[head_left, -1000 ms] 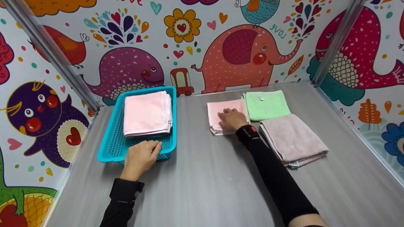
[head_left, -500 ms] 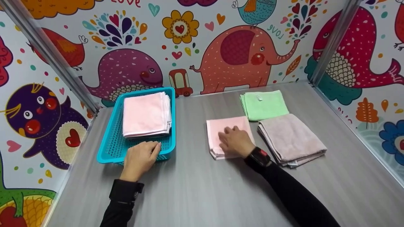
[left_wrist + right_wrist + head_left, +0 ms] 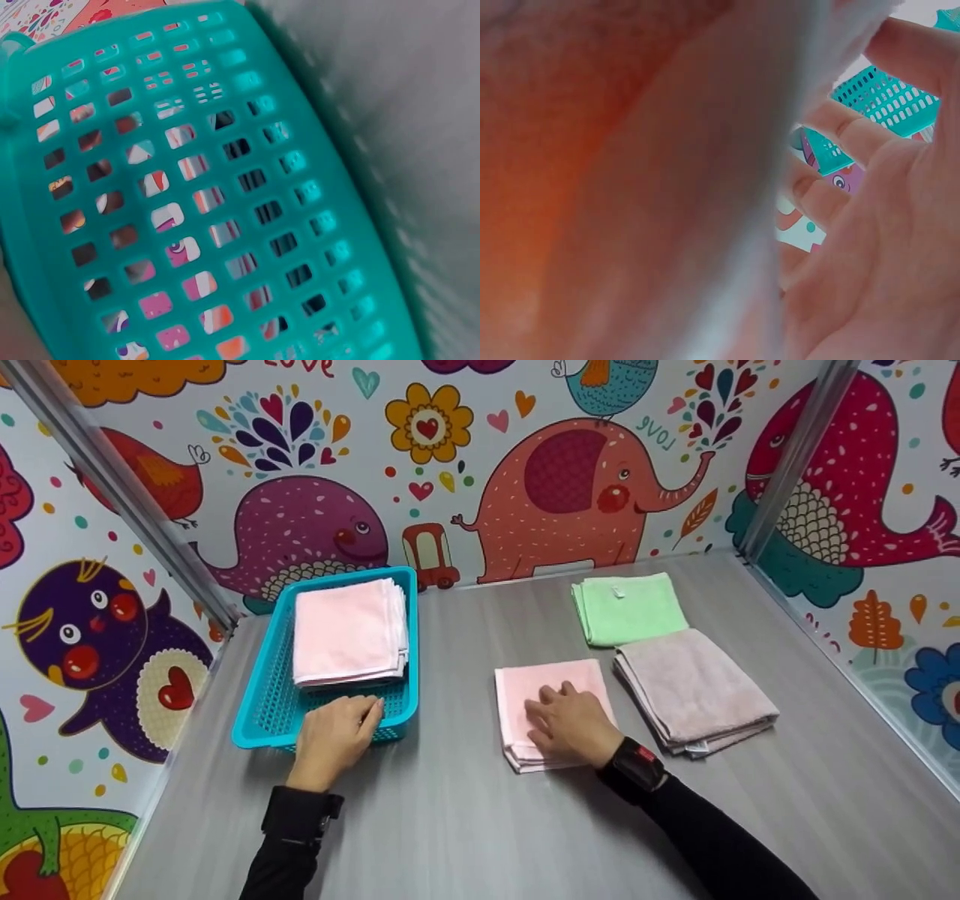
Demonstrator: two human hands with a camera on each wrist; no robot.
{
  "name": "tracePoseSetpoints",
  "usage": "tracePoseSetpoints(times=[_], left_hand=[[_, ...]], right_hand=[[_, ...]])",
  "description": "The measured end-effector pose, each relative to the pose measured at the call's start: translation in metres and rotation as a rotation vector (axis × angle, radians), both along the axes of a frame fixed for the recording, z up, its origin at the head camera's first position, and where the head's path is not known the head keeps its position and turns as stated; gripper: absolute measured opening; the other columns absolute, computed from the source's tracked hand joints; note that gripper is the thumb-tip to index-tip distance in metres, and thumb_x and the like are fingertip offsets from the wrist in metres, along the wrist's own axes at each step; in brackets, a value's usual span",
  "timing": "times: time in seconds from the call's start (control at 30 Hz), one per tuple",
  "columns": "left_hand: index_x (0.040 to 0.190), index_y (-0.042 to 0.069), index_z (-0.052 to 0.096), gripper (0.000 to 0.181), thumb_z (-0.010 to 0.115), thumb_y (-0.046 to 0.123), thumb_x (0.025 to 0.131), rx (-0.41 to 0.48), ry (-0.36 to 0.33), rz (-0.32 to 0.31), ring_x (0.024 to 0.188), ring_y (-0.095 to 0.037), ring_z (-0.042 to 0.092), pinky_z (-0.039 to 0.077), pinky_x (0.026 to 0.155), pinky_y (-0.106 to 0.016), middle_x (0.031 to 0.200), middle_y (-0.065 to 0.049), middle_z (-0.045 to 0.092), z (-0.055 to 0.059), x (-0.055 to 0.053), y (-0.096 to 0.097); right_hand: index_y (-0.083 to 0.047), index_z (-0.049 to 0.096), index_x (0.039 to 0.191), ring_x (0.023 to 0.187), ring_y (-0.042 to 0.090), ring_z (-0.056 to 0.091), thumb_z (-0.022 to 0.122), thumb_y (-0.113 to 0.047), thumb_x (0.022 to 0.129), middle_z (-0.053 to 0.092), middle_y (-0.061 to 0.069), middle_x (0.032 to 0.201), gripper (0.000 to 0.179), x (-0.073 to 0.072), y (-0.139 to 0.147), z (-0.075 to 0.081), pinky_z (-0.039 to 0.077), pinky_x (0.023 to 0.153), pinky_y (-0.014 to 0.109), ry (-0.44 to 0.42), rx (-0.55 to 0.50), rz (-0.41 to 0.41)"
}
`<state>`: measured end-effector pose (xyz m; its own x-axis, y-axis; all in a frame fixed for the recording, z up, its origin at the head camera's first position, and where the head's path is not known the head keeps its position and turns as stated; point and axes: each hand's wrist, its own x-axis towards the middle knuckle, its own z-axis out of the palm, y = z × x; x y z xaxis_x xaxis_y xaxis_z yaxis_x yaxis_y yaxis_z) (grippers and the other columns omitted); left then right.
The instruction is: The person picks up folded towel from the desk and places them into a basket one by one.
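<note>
In the head view a turquoise plastic basket [image 3: 251, 690] holds a stack of folded pink towels [image 3: 349, 634]. My left hand [image 3: 334, 735] grips the basket's near rim, its fingers mostly hidden; the left wrist view is filled by the perforated basket wall [image 3: 225, 247]. To the right, a folded pink towel [image 3: 517, 690] lies flat on the table. My right hand [image 3: 574, 727] rests on it with spread, slightly bent fingertips, the palm raised. In the right wrist view those fingers [image 3: 862, 142] show beside the blurred towel [image 3: 630, 195].
Behind and to the right lies a folded green towel [image 3: 634, 607], touching or nearly touching a thicker mauve towel [image 3: 697, 686] close by my right forearm. A grey table [image 3: 450, 825] ends at walls [image 3: 450, 532] printed with cartoon animals.
My right hand has drawn the pink towel toward me, away from the green towel, and slightly right. My left hand and the basket stay where they were.
</note>
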<state>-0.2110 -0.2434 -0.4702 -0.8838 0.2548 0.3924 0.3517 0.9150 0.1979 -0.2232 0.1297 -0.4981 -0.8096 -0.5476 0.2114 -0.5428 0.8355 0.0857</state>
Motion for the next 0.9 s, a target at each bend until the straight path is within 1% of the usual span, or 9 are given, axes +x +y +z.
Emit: tracePoseSetpoints(times=[0.13, 0.2, 0.37, 0.5, 0.6, 0.7, 0.77, 0.83, 0.9], left_hand=[[0.062, 0.022, 0.042, 0.047, 0.058, 0.029, 0.105, -0.015, -0.003, 0.000, 0.051, -0.011, 0.037, 0.028, 0.050, -0.028, 0.057, 0.006, 0.034, -0.002, 0.003, -0.001], [0.062, 0.021, 0.043, 0.046, 0.058, 0.028, 0.105, -0.013, -0.010, -0.002, 0.051, -0.010, 0.037, 0.028, 0.050, -0.028, 0.057, 0.006, 0.035, -0.003, 0.003, -0.001], [0.062, 0.021, 0.043, 0.047, 0.058, 0.029, 0.105, -0.011, -0.019, -0.002, 0.052, -0.011, 0.037, 0.027, 0.051, -0.029, 0.057, 0.005, 0.035, 0.000, 0.002, -0.001], [0.062, 0.020, 0.043, 0.047, 0.058, 0.029, 0.105, -0.009, -0.012, 0.006, 0.053, -0.012, 0.038, 0.029, 0.052, -0.029, 0.057, 0.005, 0.035, 0.003, 0.000, -0.002], [0.062, 0.021, 0.044, 0.046, 0.058, 0.029, 0.105, -0.003, -0.019, 0.005, 0.053, -0.012, 0.040, 0.030, 0.052, -0.030, 0.058, 0.005, 0.037, 0.004, -0.001, -0.002], [0.063, 0.021, 0.044, 0.046, 0.058, 0.029, 0.105, 0.004, -0.028, 0.002, 0.054, -0.012, 0.040, 0.030, 0.052, -0.029, 0.058, 0.005, 0.037, 0.003, -0.001, -0.001], [0.063, 0.021, 0.044, 0.045, 0.059, 0.029, 0.105, 0.006, -0.029, 0.002, 0.053, -0.012, 0.040, 0.029, 0.052, -0.029, 0.058, 0.005, 0.036, 0.002, 0.000, 0.000], [0.063, 0.021, 0.044, 0.045, 0.059, 0.029, 0.105, 0.007, -0.027, 0.002, 0.053, -0.012, 0.039, 0.029, 0.052, -0.029, 0.058, 0.005, 0.036, 0.001, 0.000, 0.000], [0.063, 0.021, 0.045, 0.044, 0.060, 0.028, 0.104, 0.007, -0.016, -0.002, 0.053, -0.012, 0.039, 0.029, 0.052, -0.029, 0.058, 0.005, 0.037, 0.001, 0.000, 0.000]], right_hand=[[-0.016, 0.069, 0.120, 0.088, 0.039, 0.062, 0.068, -0.042, 0.091, 0.065, 0.012, 0.106, 0.039, 0.002, -0.001, -0.001, 0.053, 0.055, 0.046, 0.007, 0.028, 0.003], [-0.016, 0.069, 0.121, 0.088, 0.039, 0.062, 0.068, -0.043, 0.092, 0.064, 0.012, 0.106, 0.040, 0.002, -0.001, -0.001, 0.053, 0.055, 0.047, -0.007, 0.036, 0.000], [-0.017, 0.067, 0.126, 0.094, 0.040, 0.063, 0.065, -0.045, 0.094, 0.064, 0.012, 0.111, 0.042, 0.000, -0.003, 0.001, 0.054, 0.059, 0.048, -0.049, 0.059, -0.024], [-0.017, 0.067, 0.128, 0.097, 0.041, 0.063, 0.065, -0.045, 0.095, 0.064, 0.013, 0.114, 0.044, -0.003, -0.004, 0.004, 0.055, 0.061, 0.050, -0.084, 0.037, -0.019], [-0.017, 0.067, 0.131, 0.099, 0.040, 0.063, 0.067, -0.042, 0.094, 0.066, 0.014, 0.119, 0.045, -0.008, 0.003, 0.009, 0.056, 0.065, 0.051, -0.152, -0.028, -0.004], [-0.013, 0.067, 0.135, 0.105, 0.040, 0.065, 0.066, -0.037, 0.098, 0.068, 0.016, 0.125, 0.045, -0.016, 0.017, 0.016, 0.058, 0.072, 0.054, -0.237, -0.152, -0.010], [-0.009, 0.066, 0.136, 0.105, 0.041, 0.067, 0.063, -0.034, 0.101, 0.069, 0.020, 0.124, 0.043, -0.024, 0.030, 0.020, 0.058, 0.076, 0.056, -0.248, -0.235, -0.033], [-0.003, 0.066, 0.135, 0.105, 0.043, 0.068, 0.062, -0.031, 0.102, 0.069, 0.024, 0.122, 0.042, -0.029, 0.045, 0.025, 0.057, 0.081, 0.058, -0.224, -0.307, -0.070], [0.000, 0.067, 0.131, 0.102, 0.046, 0.068, 0.064, -0.028, 0.100, 0.068, 0.026, 0.119, 0.042, -0.032, 0.059, 0.029, 0.056, 0.082, 0.059, -0.179, -0.341, -0.111]])
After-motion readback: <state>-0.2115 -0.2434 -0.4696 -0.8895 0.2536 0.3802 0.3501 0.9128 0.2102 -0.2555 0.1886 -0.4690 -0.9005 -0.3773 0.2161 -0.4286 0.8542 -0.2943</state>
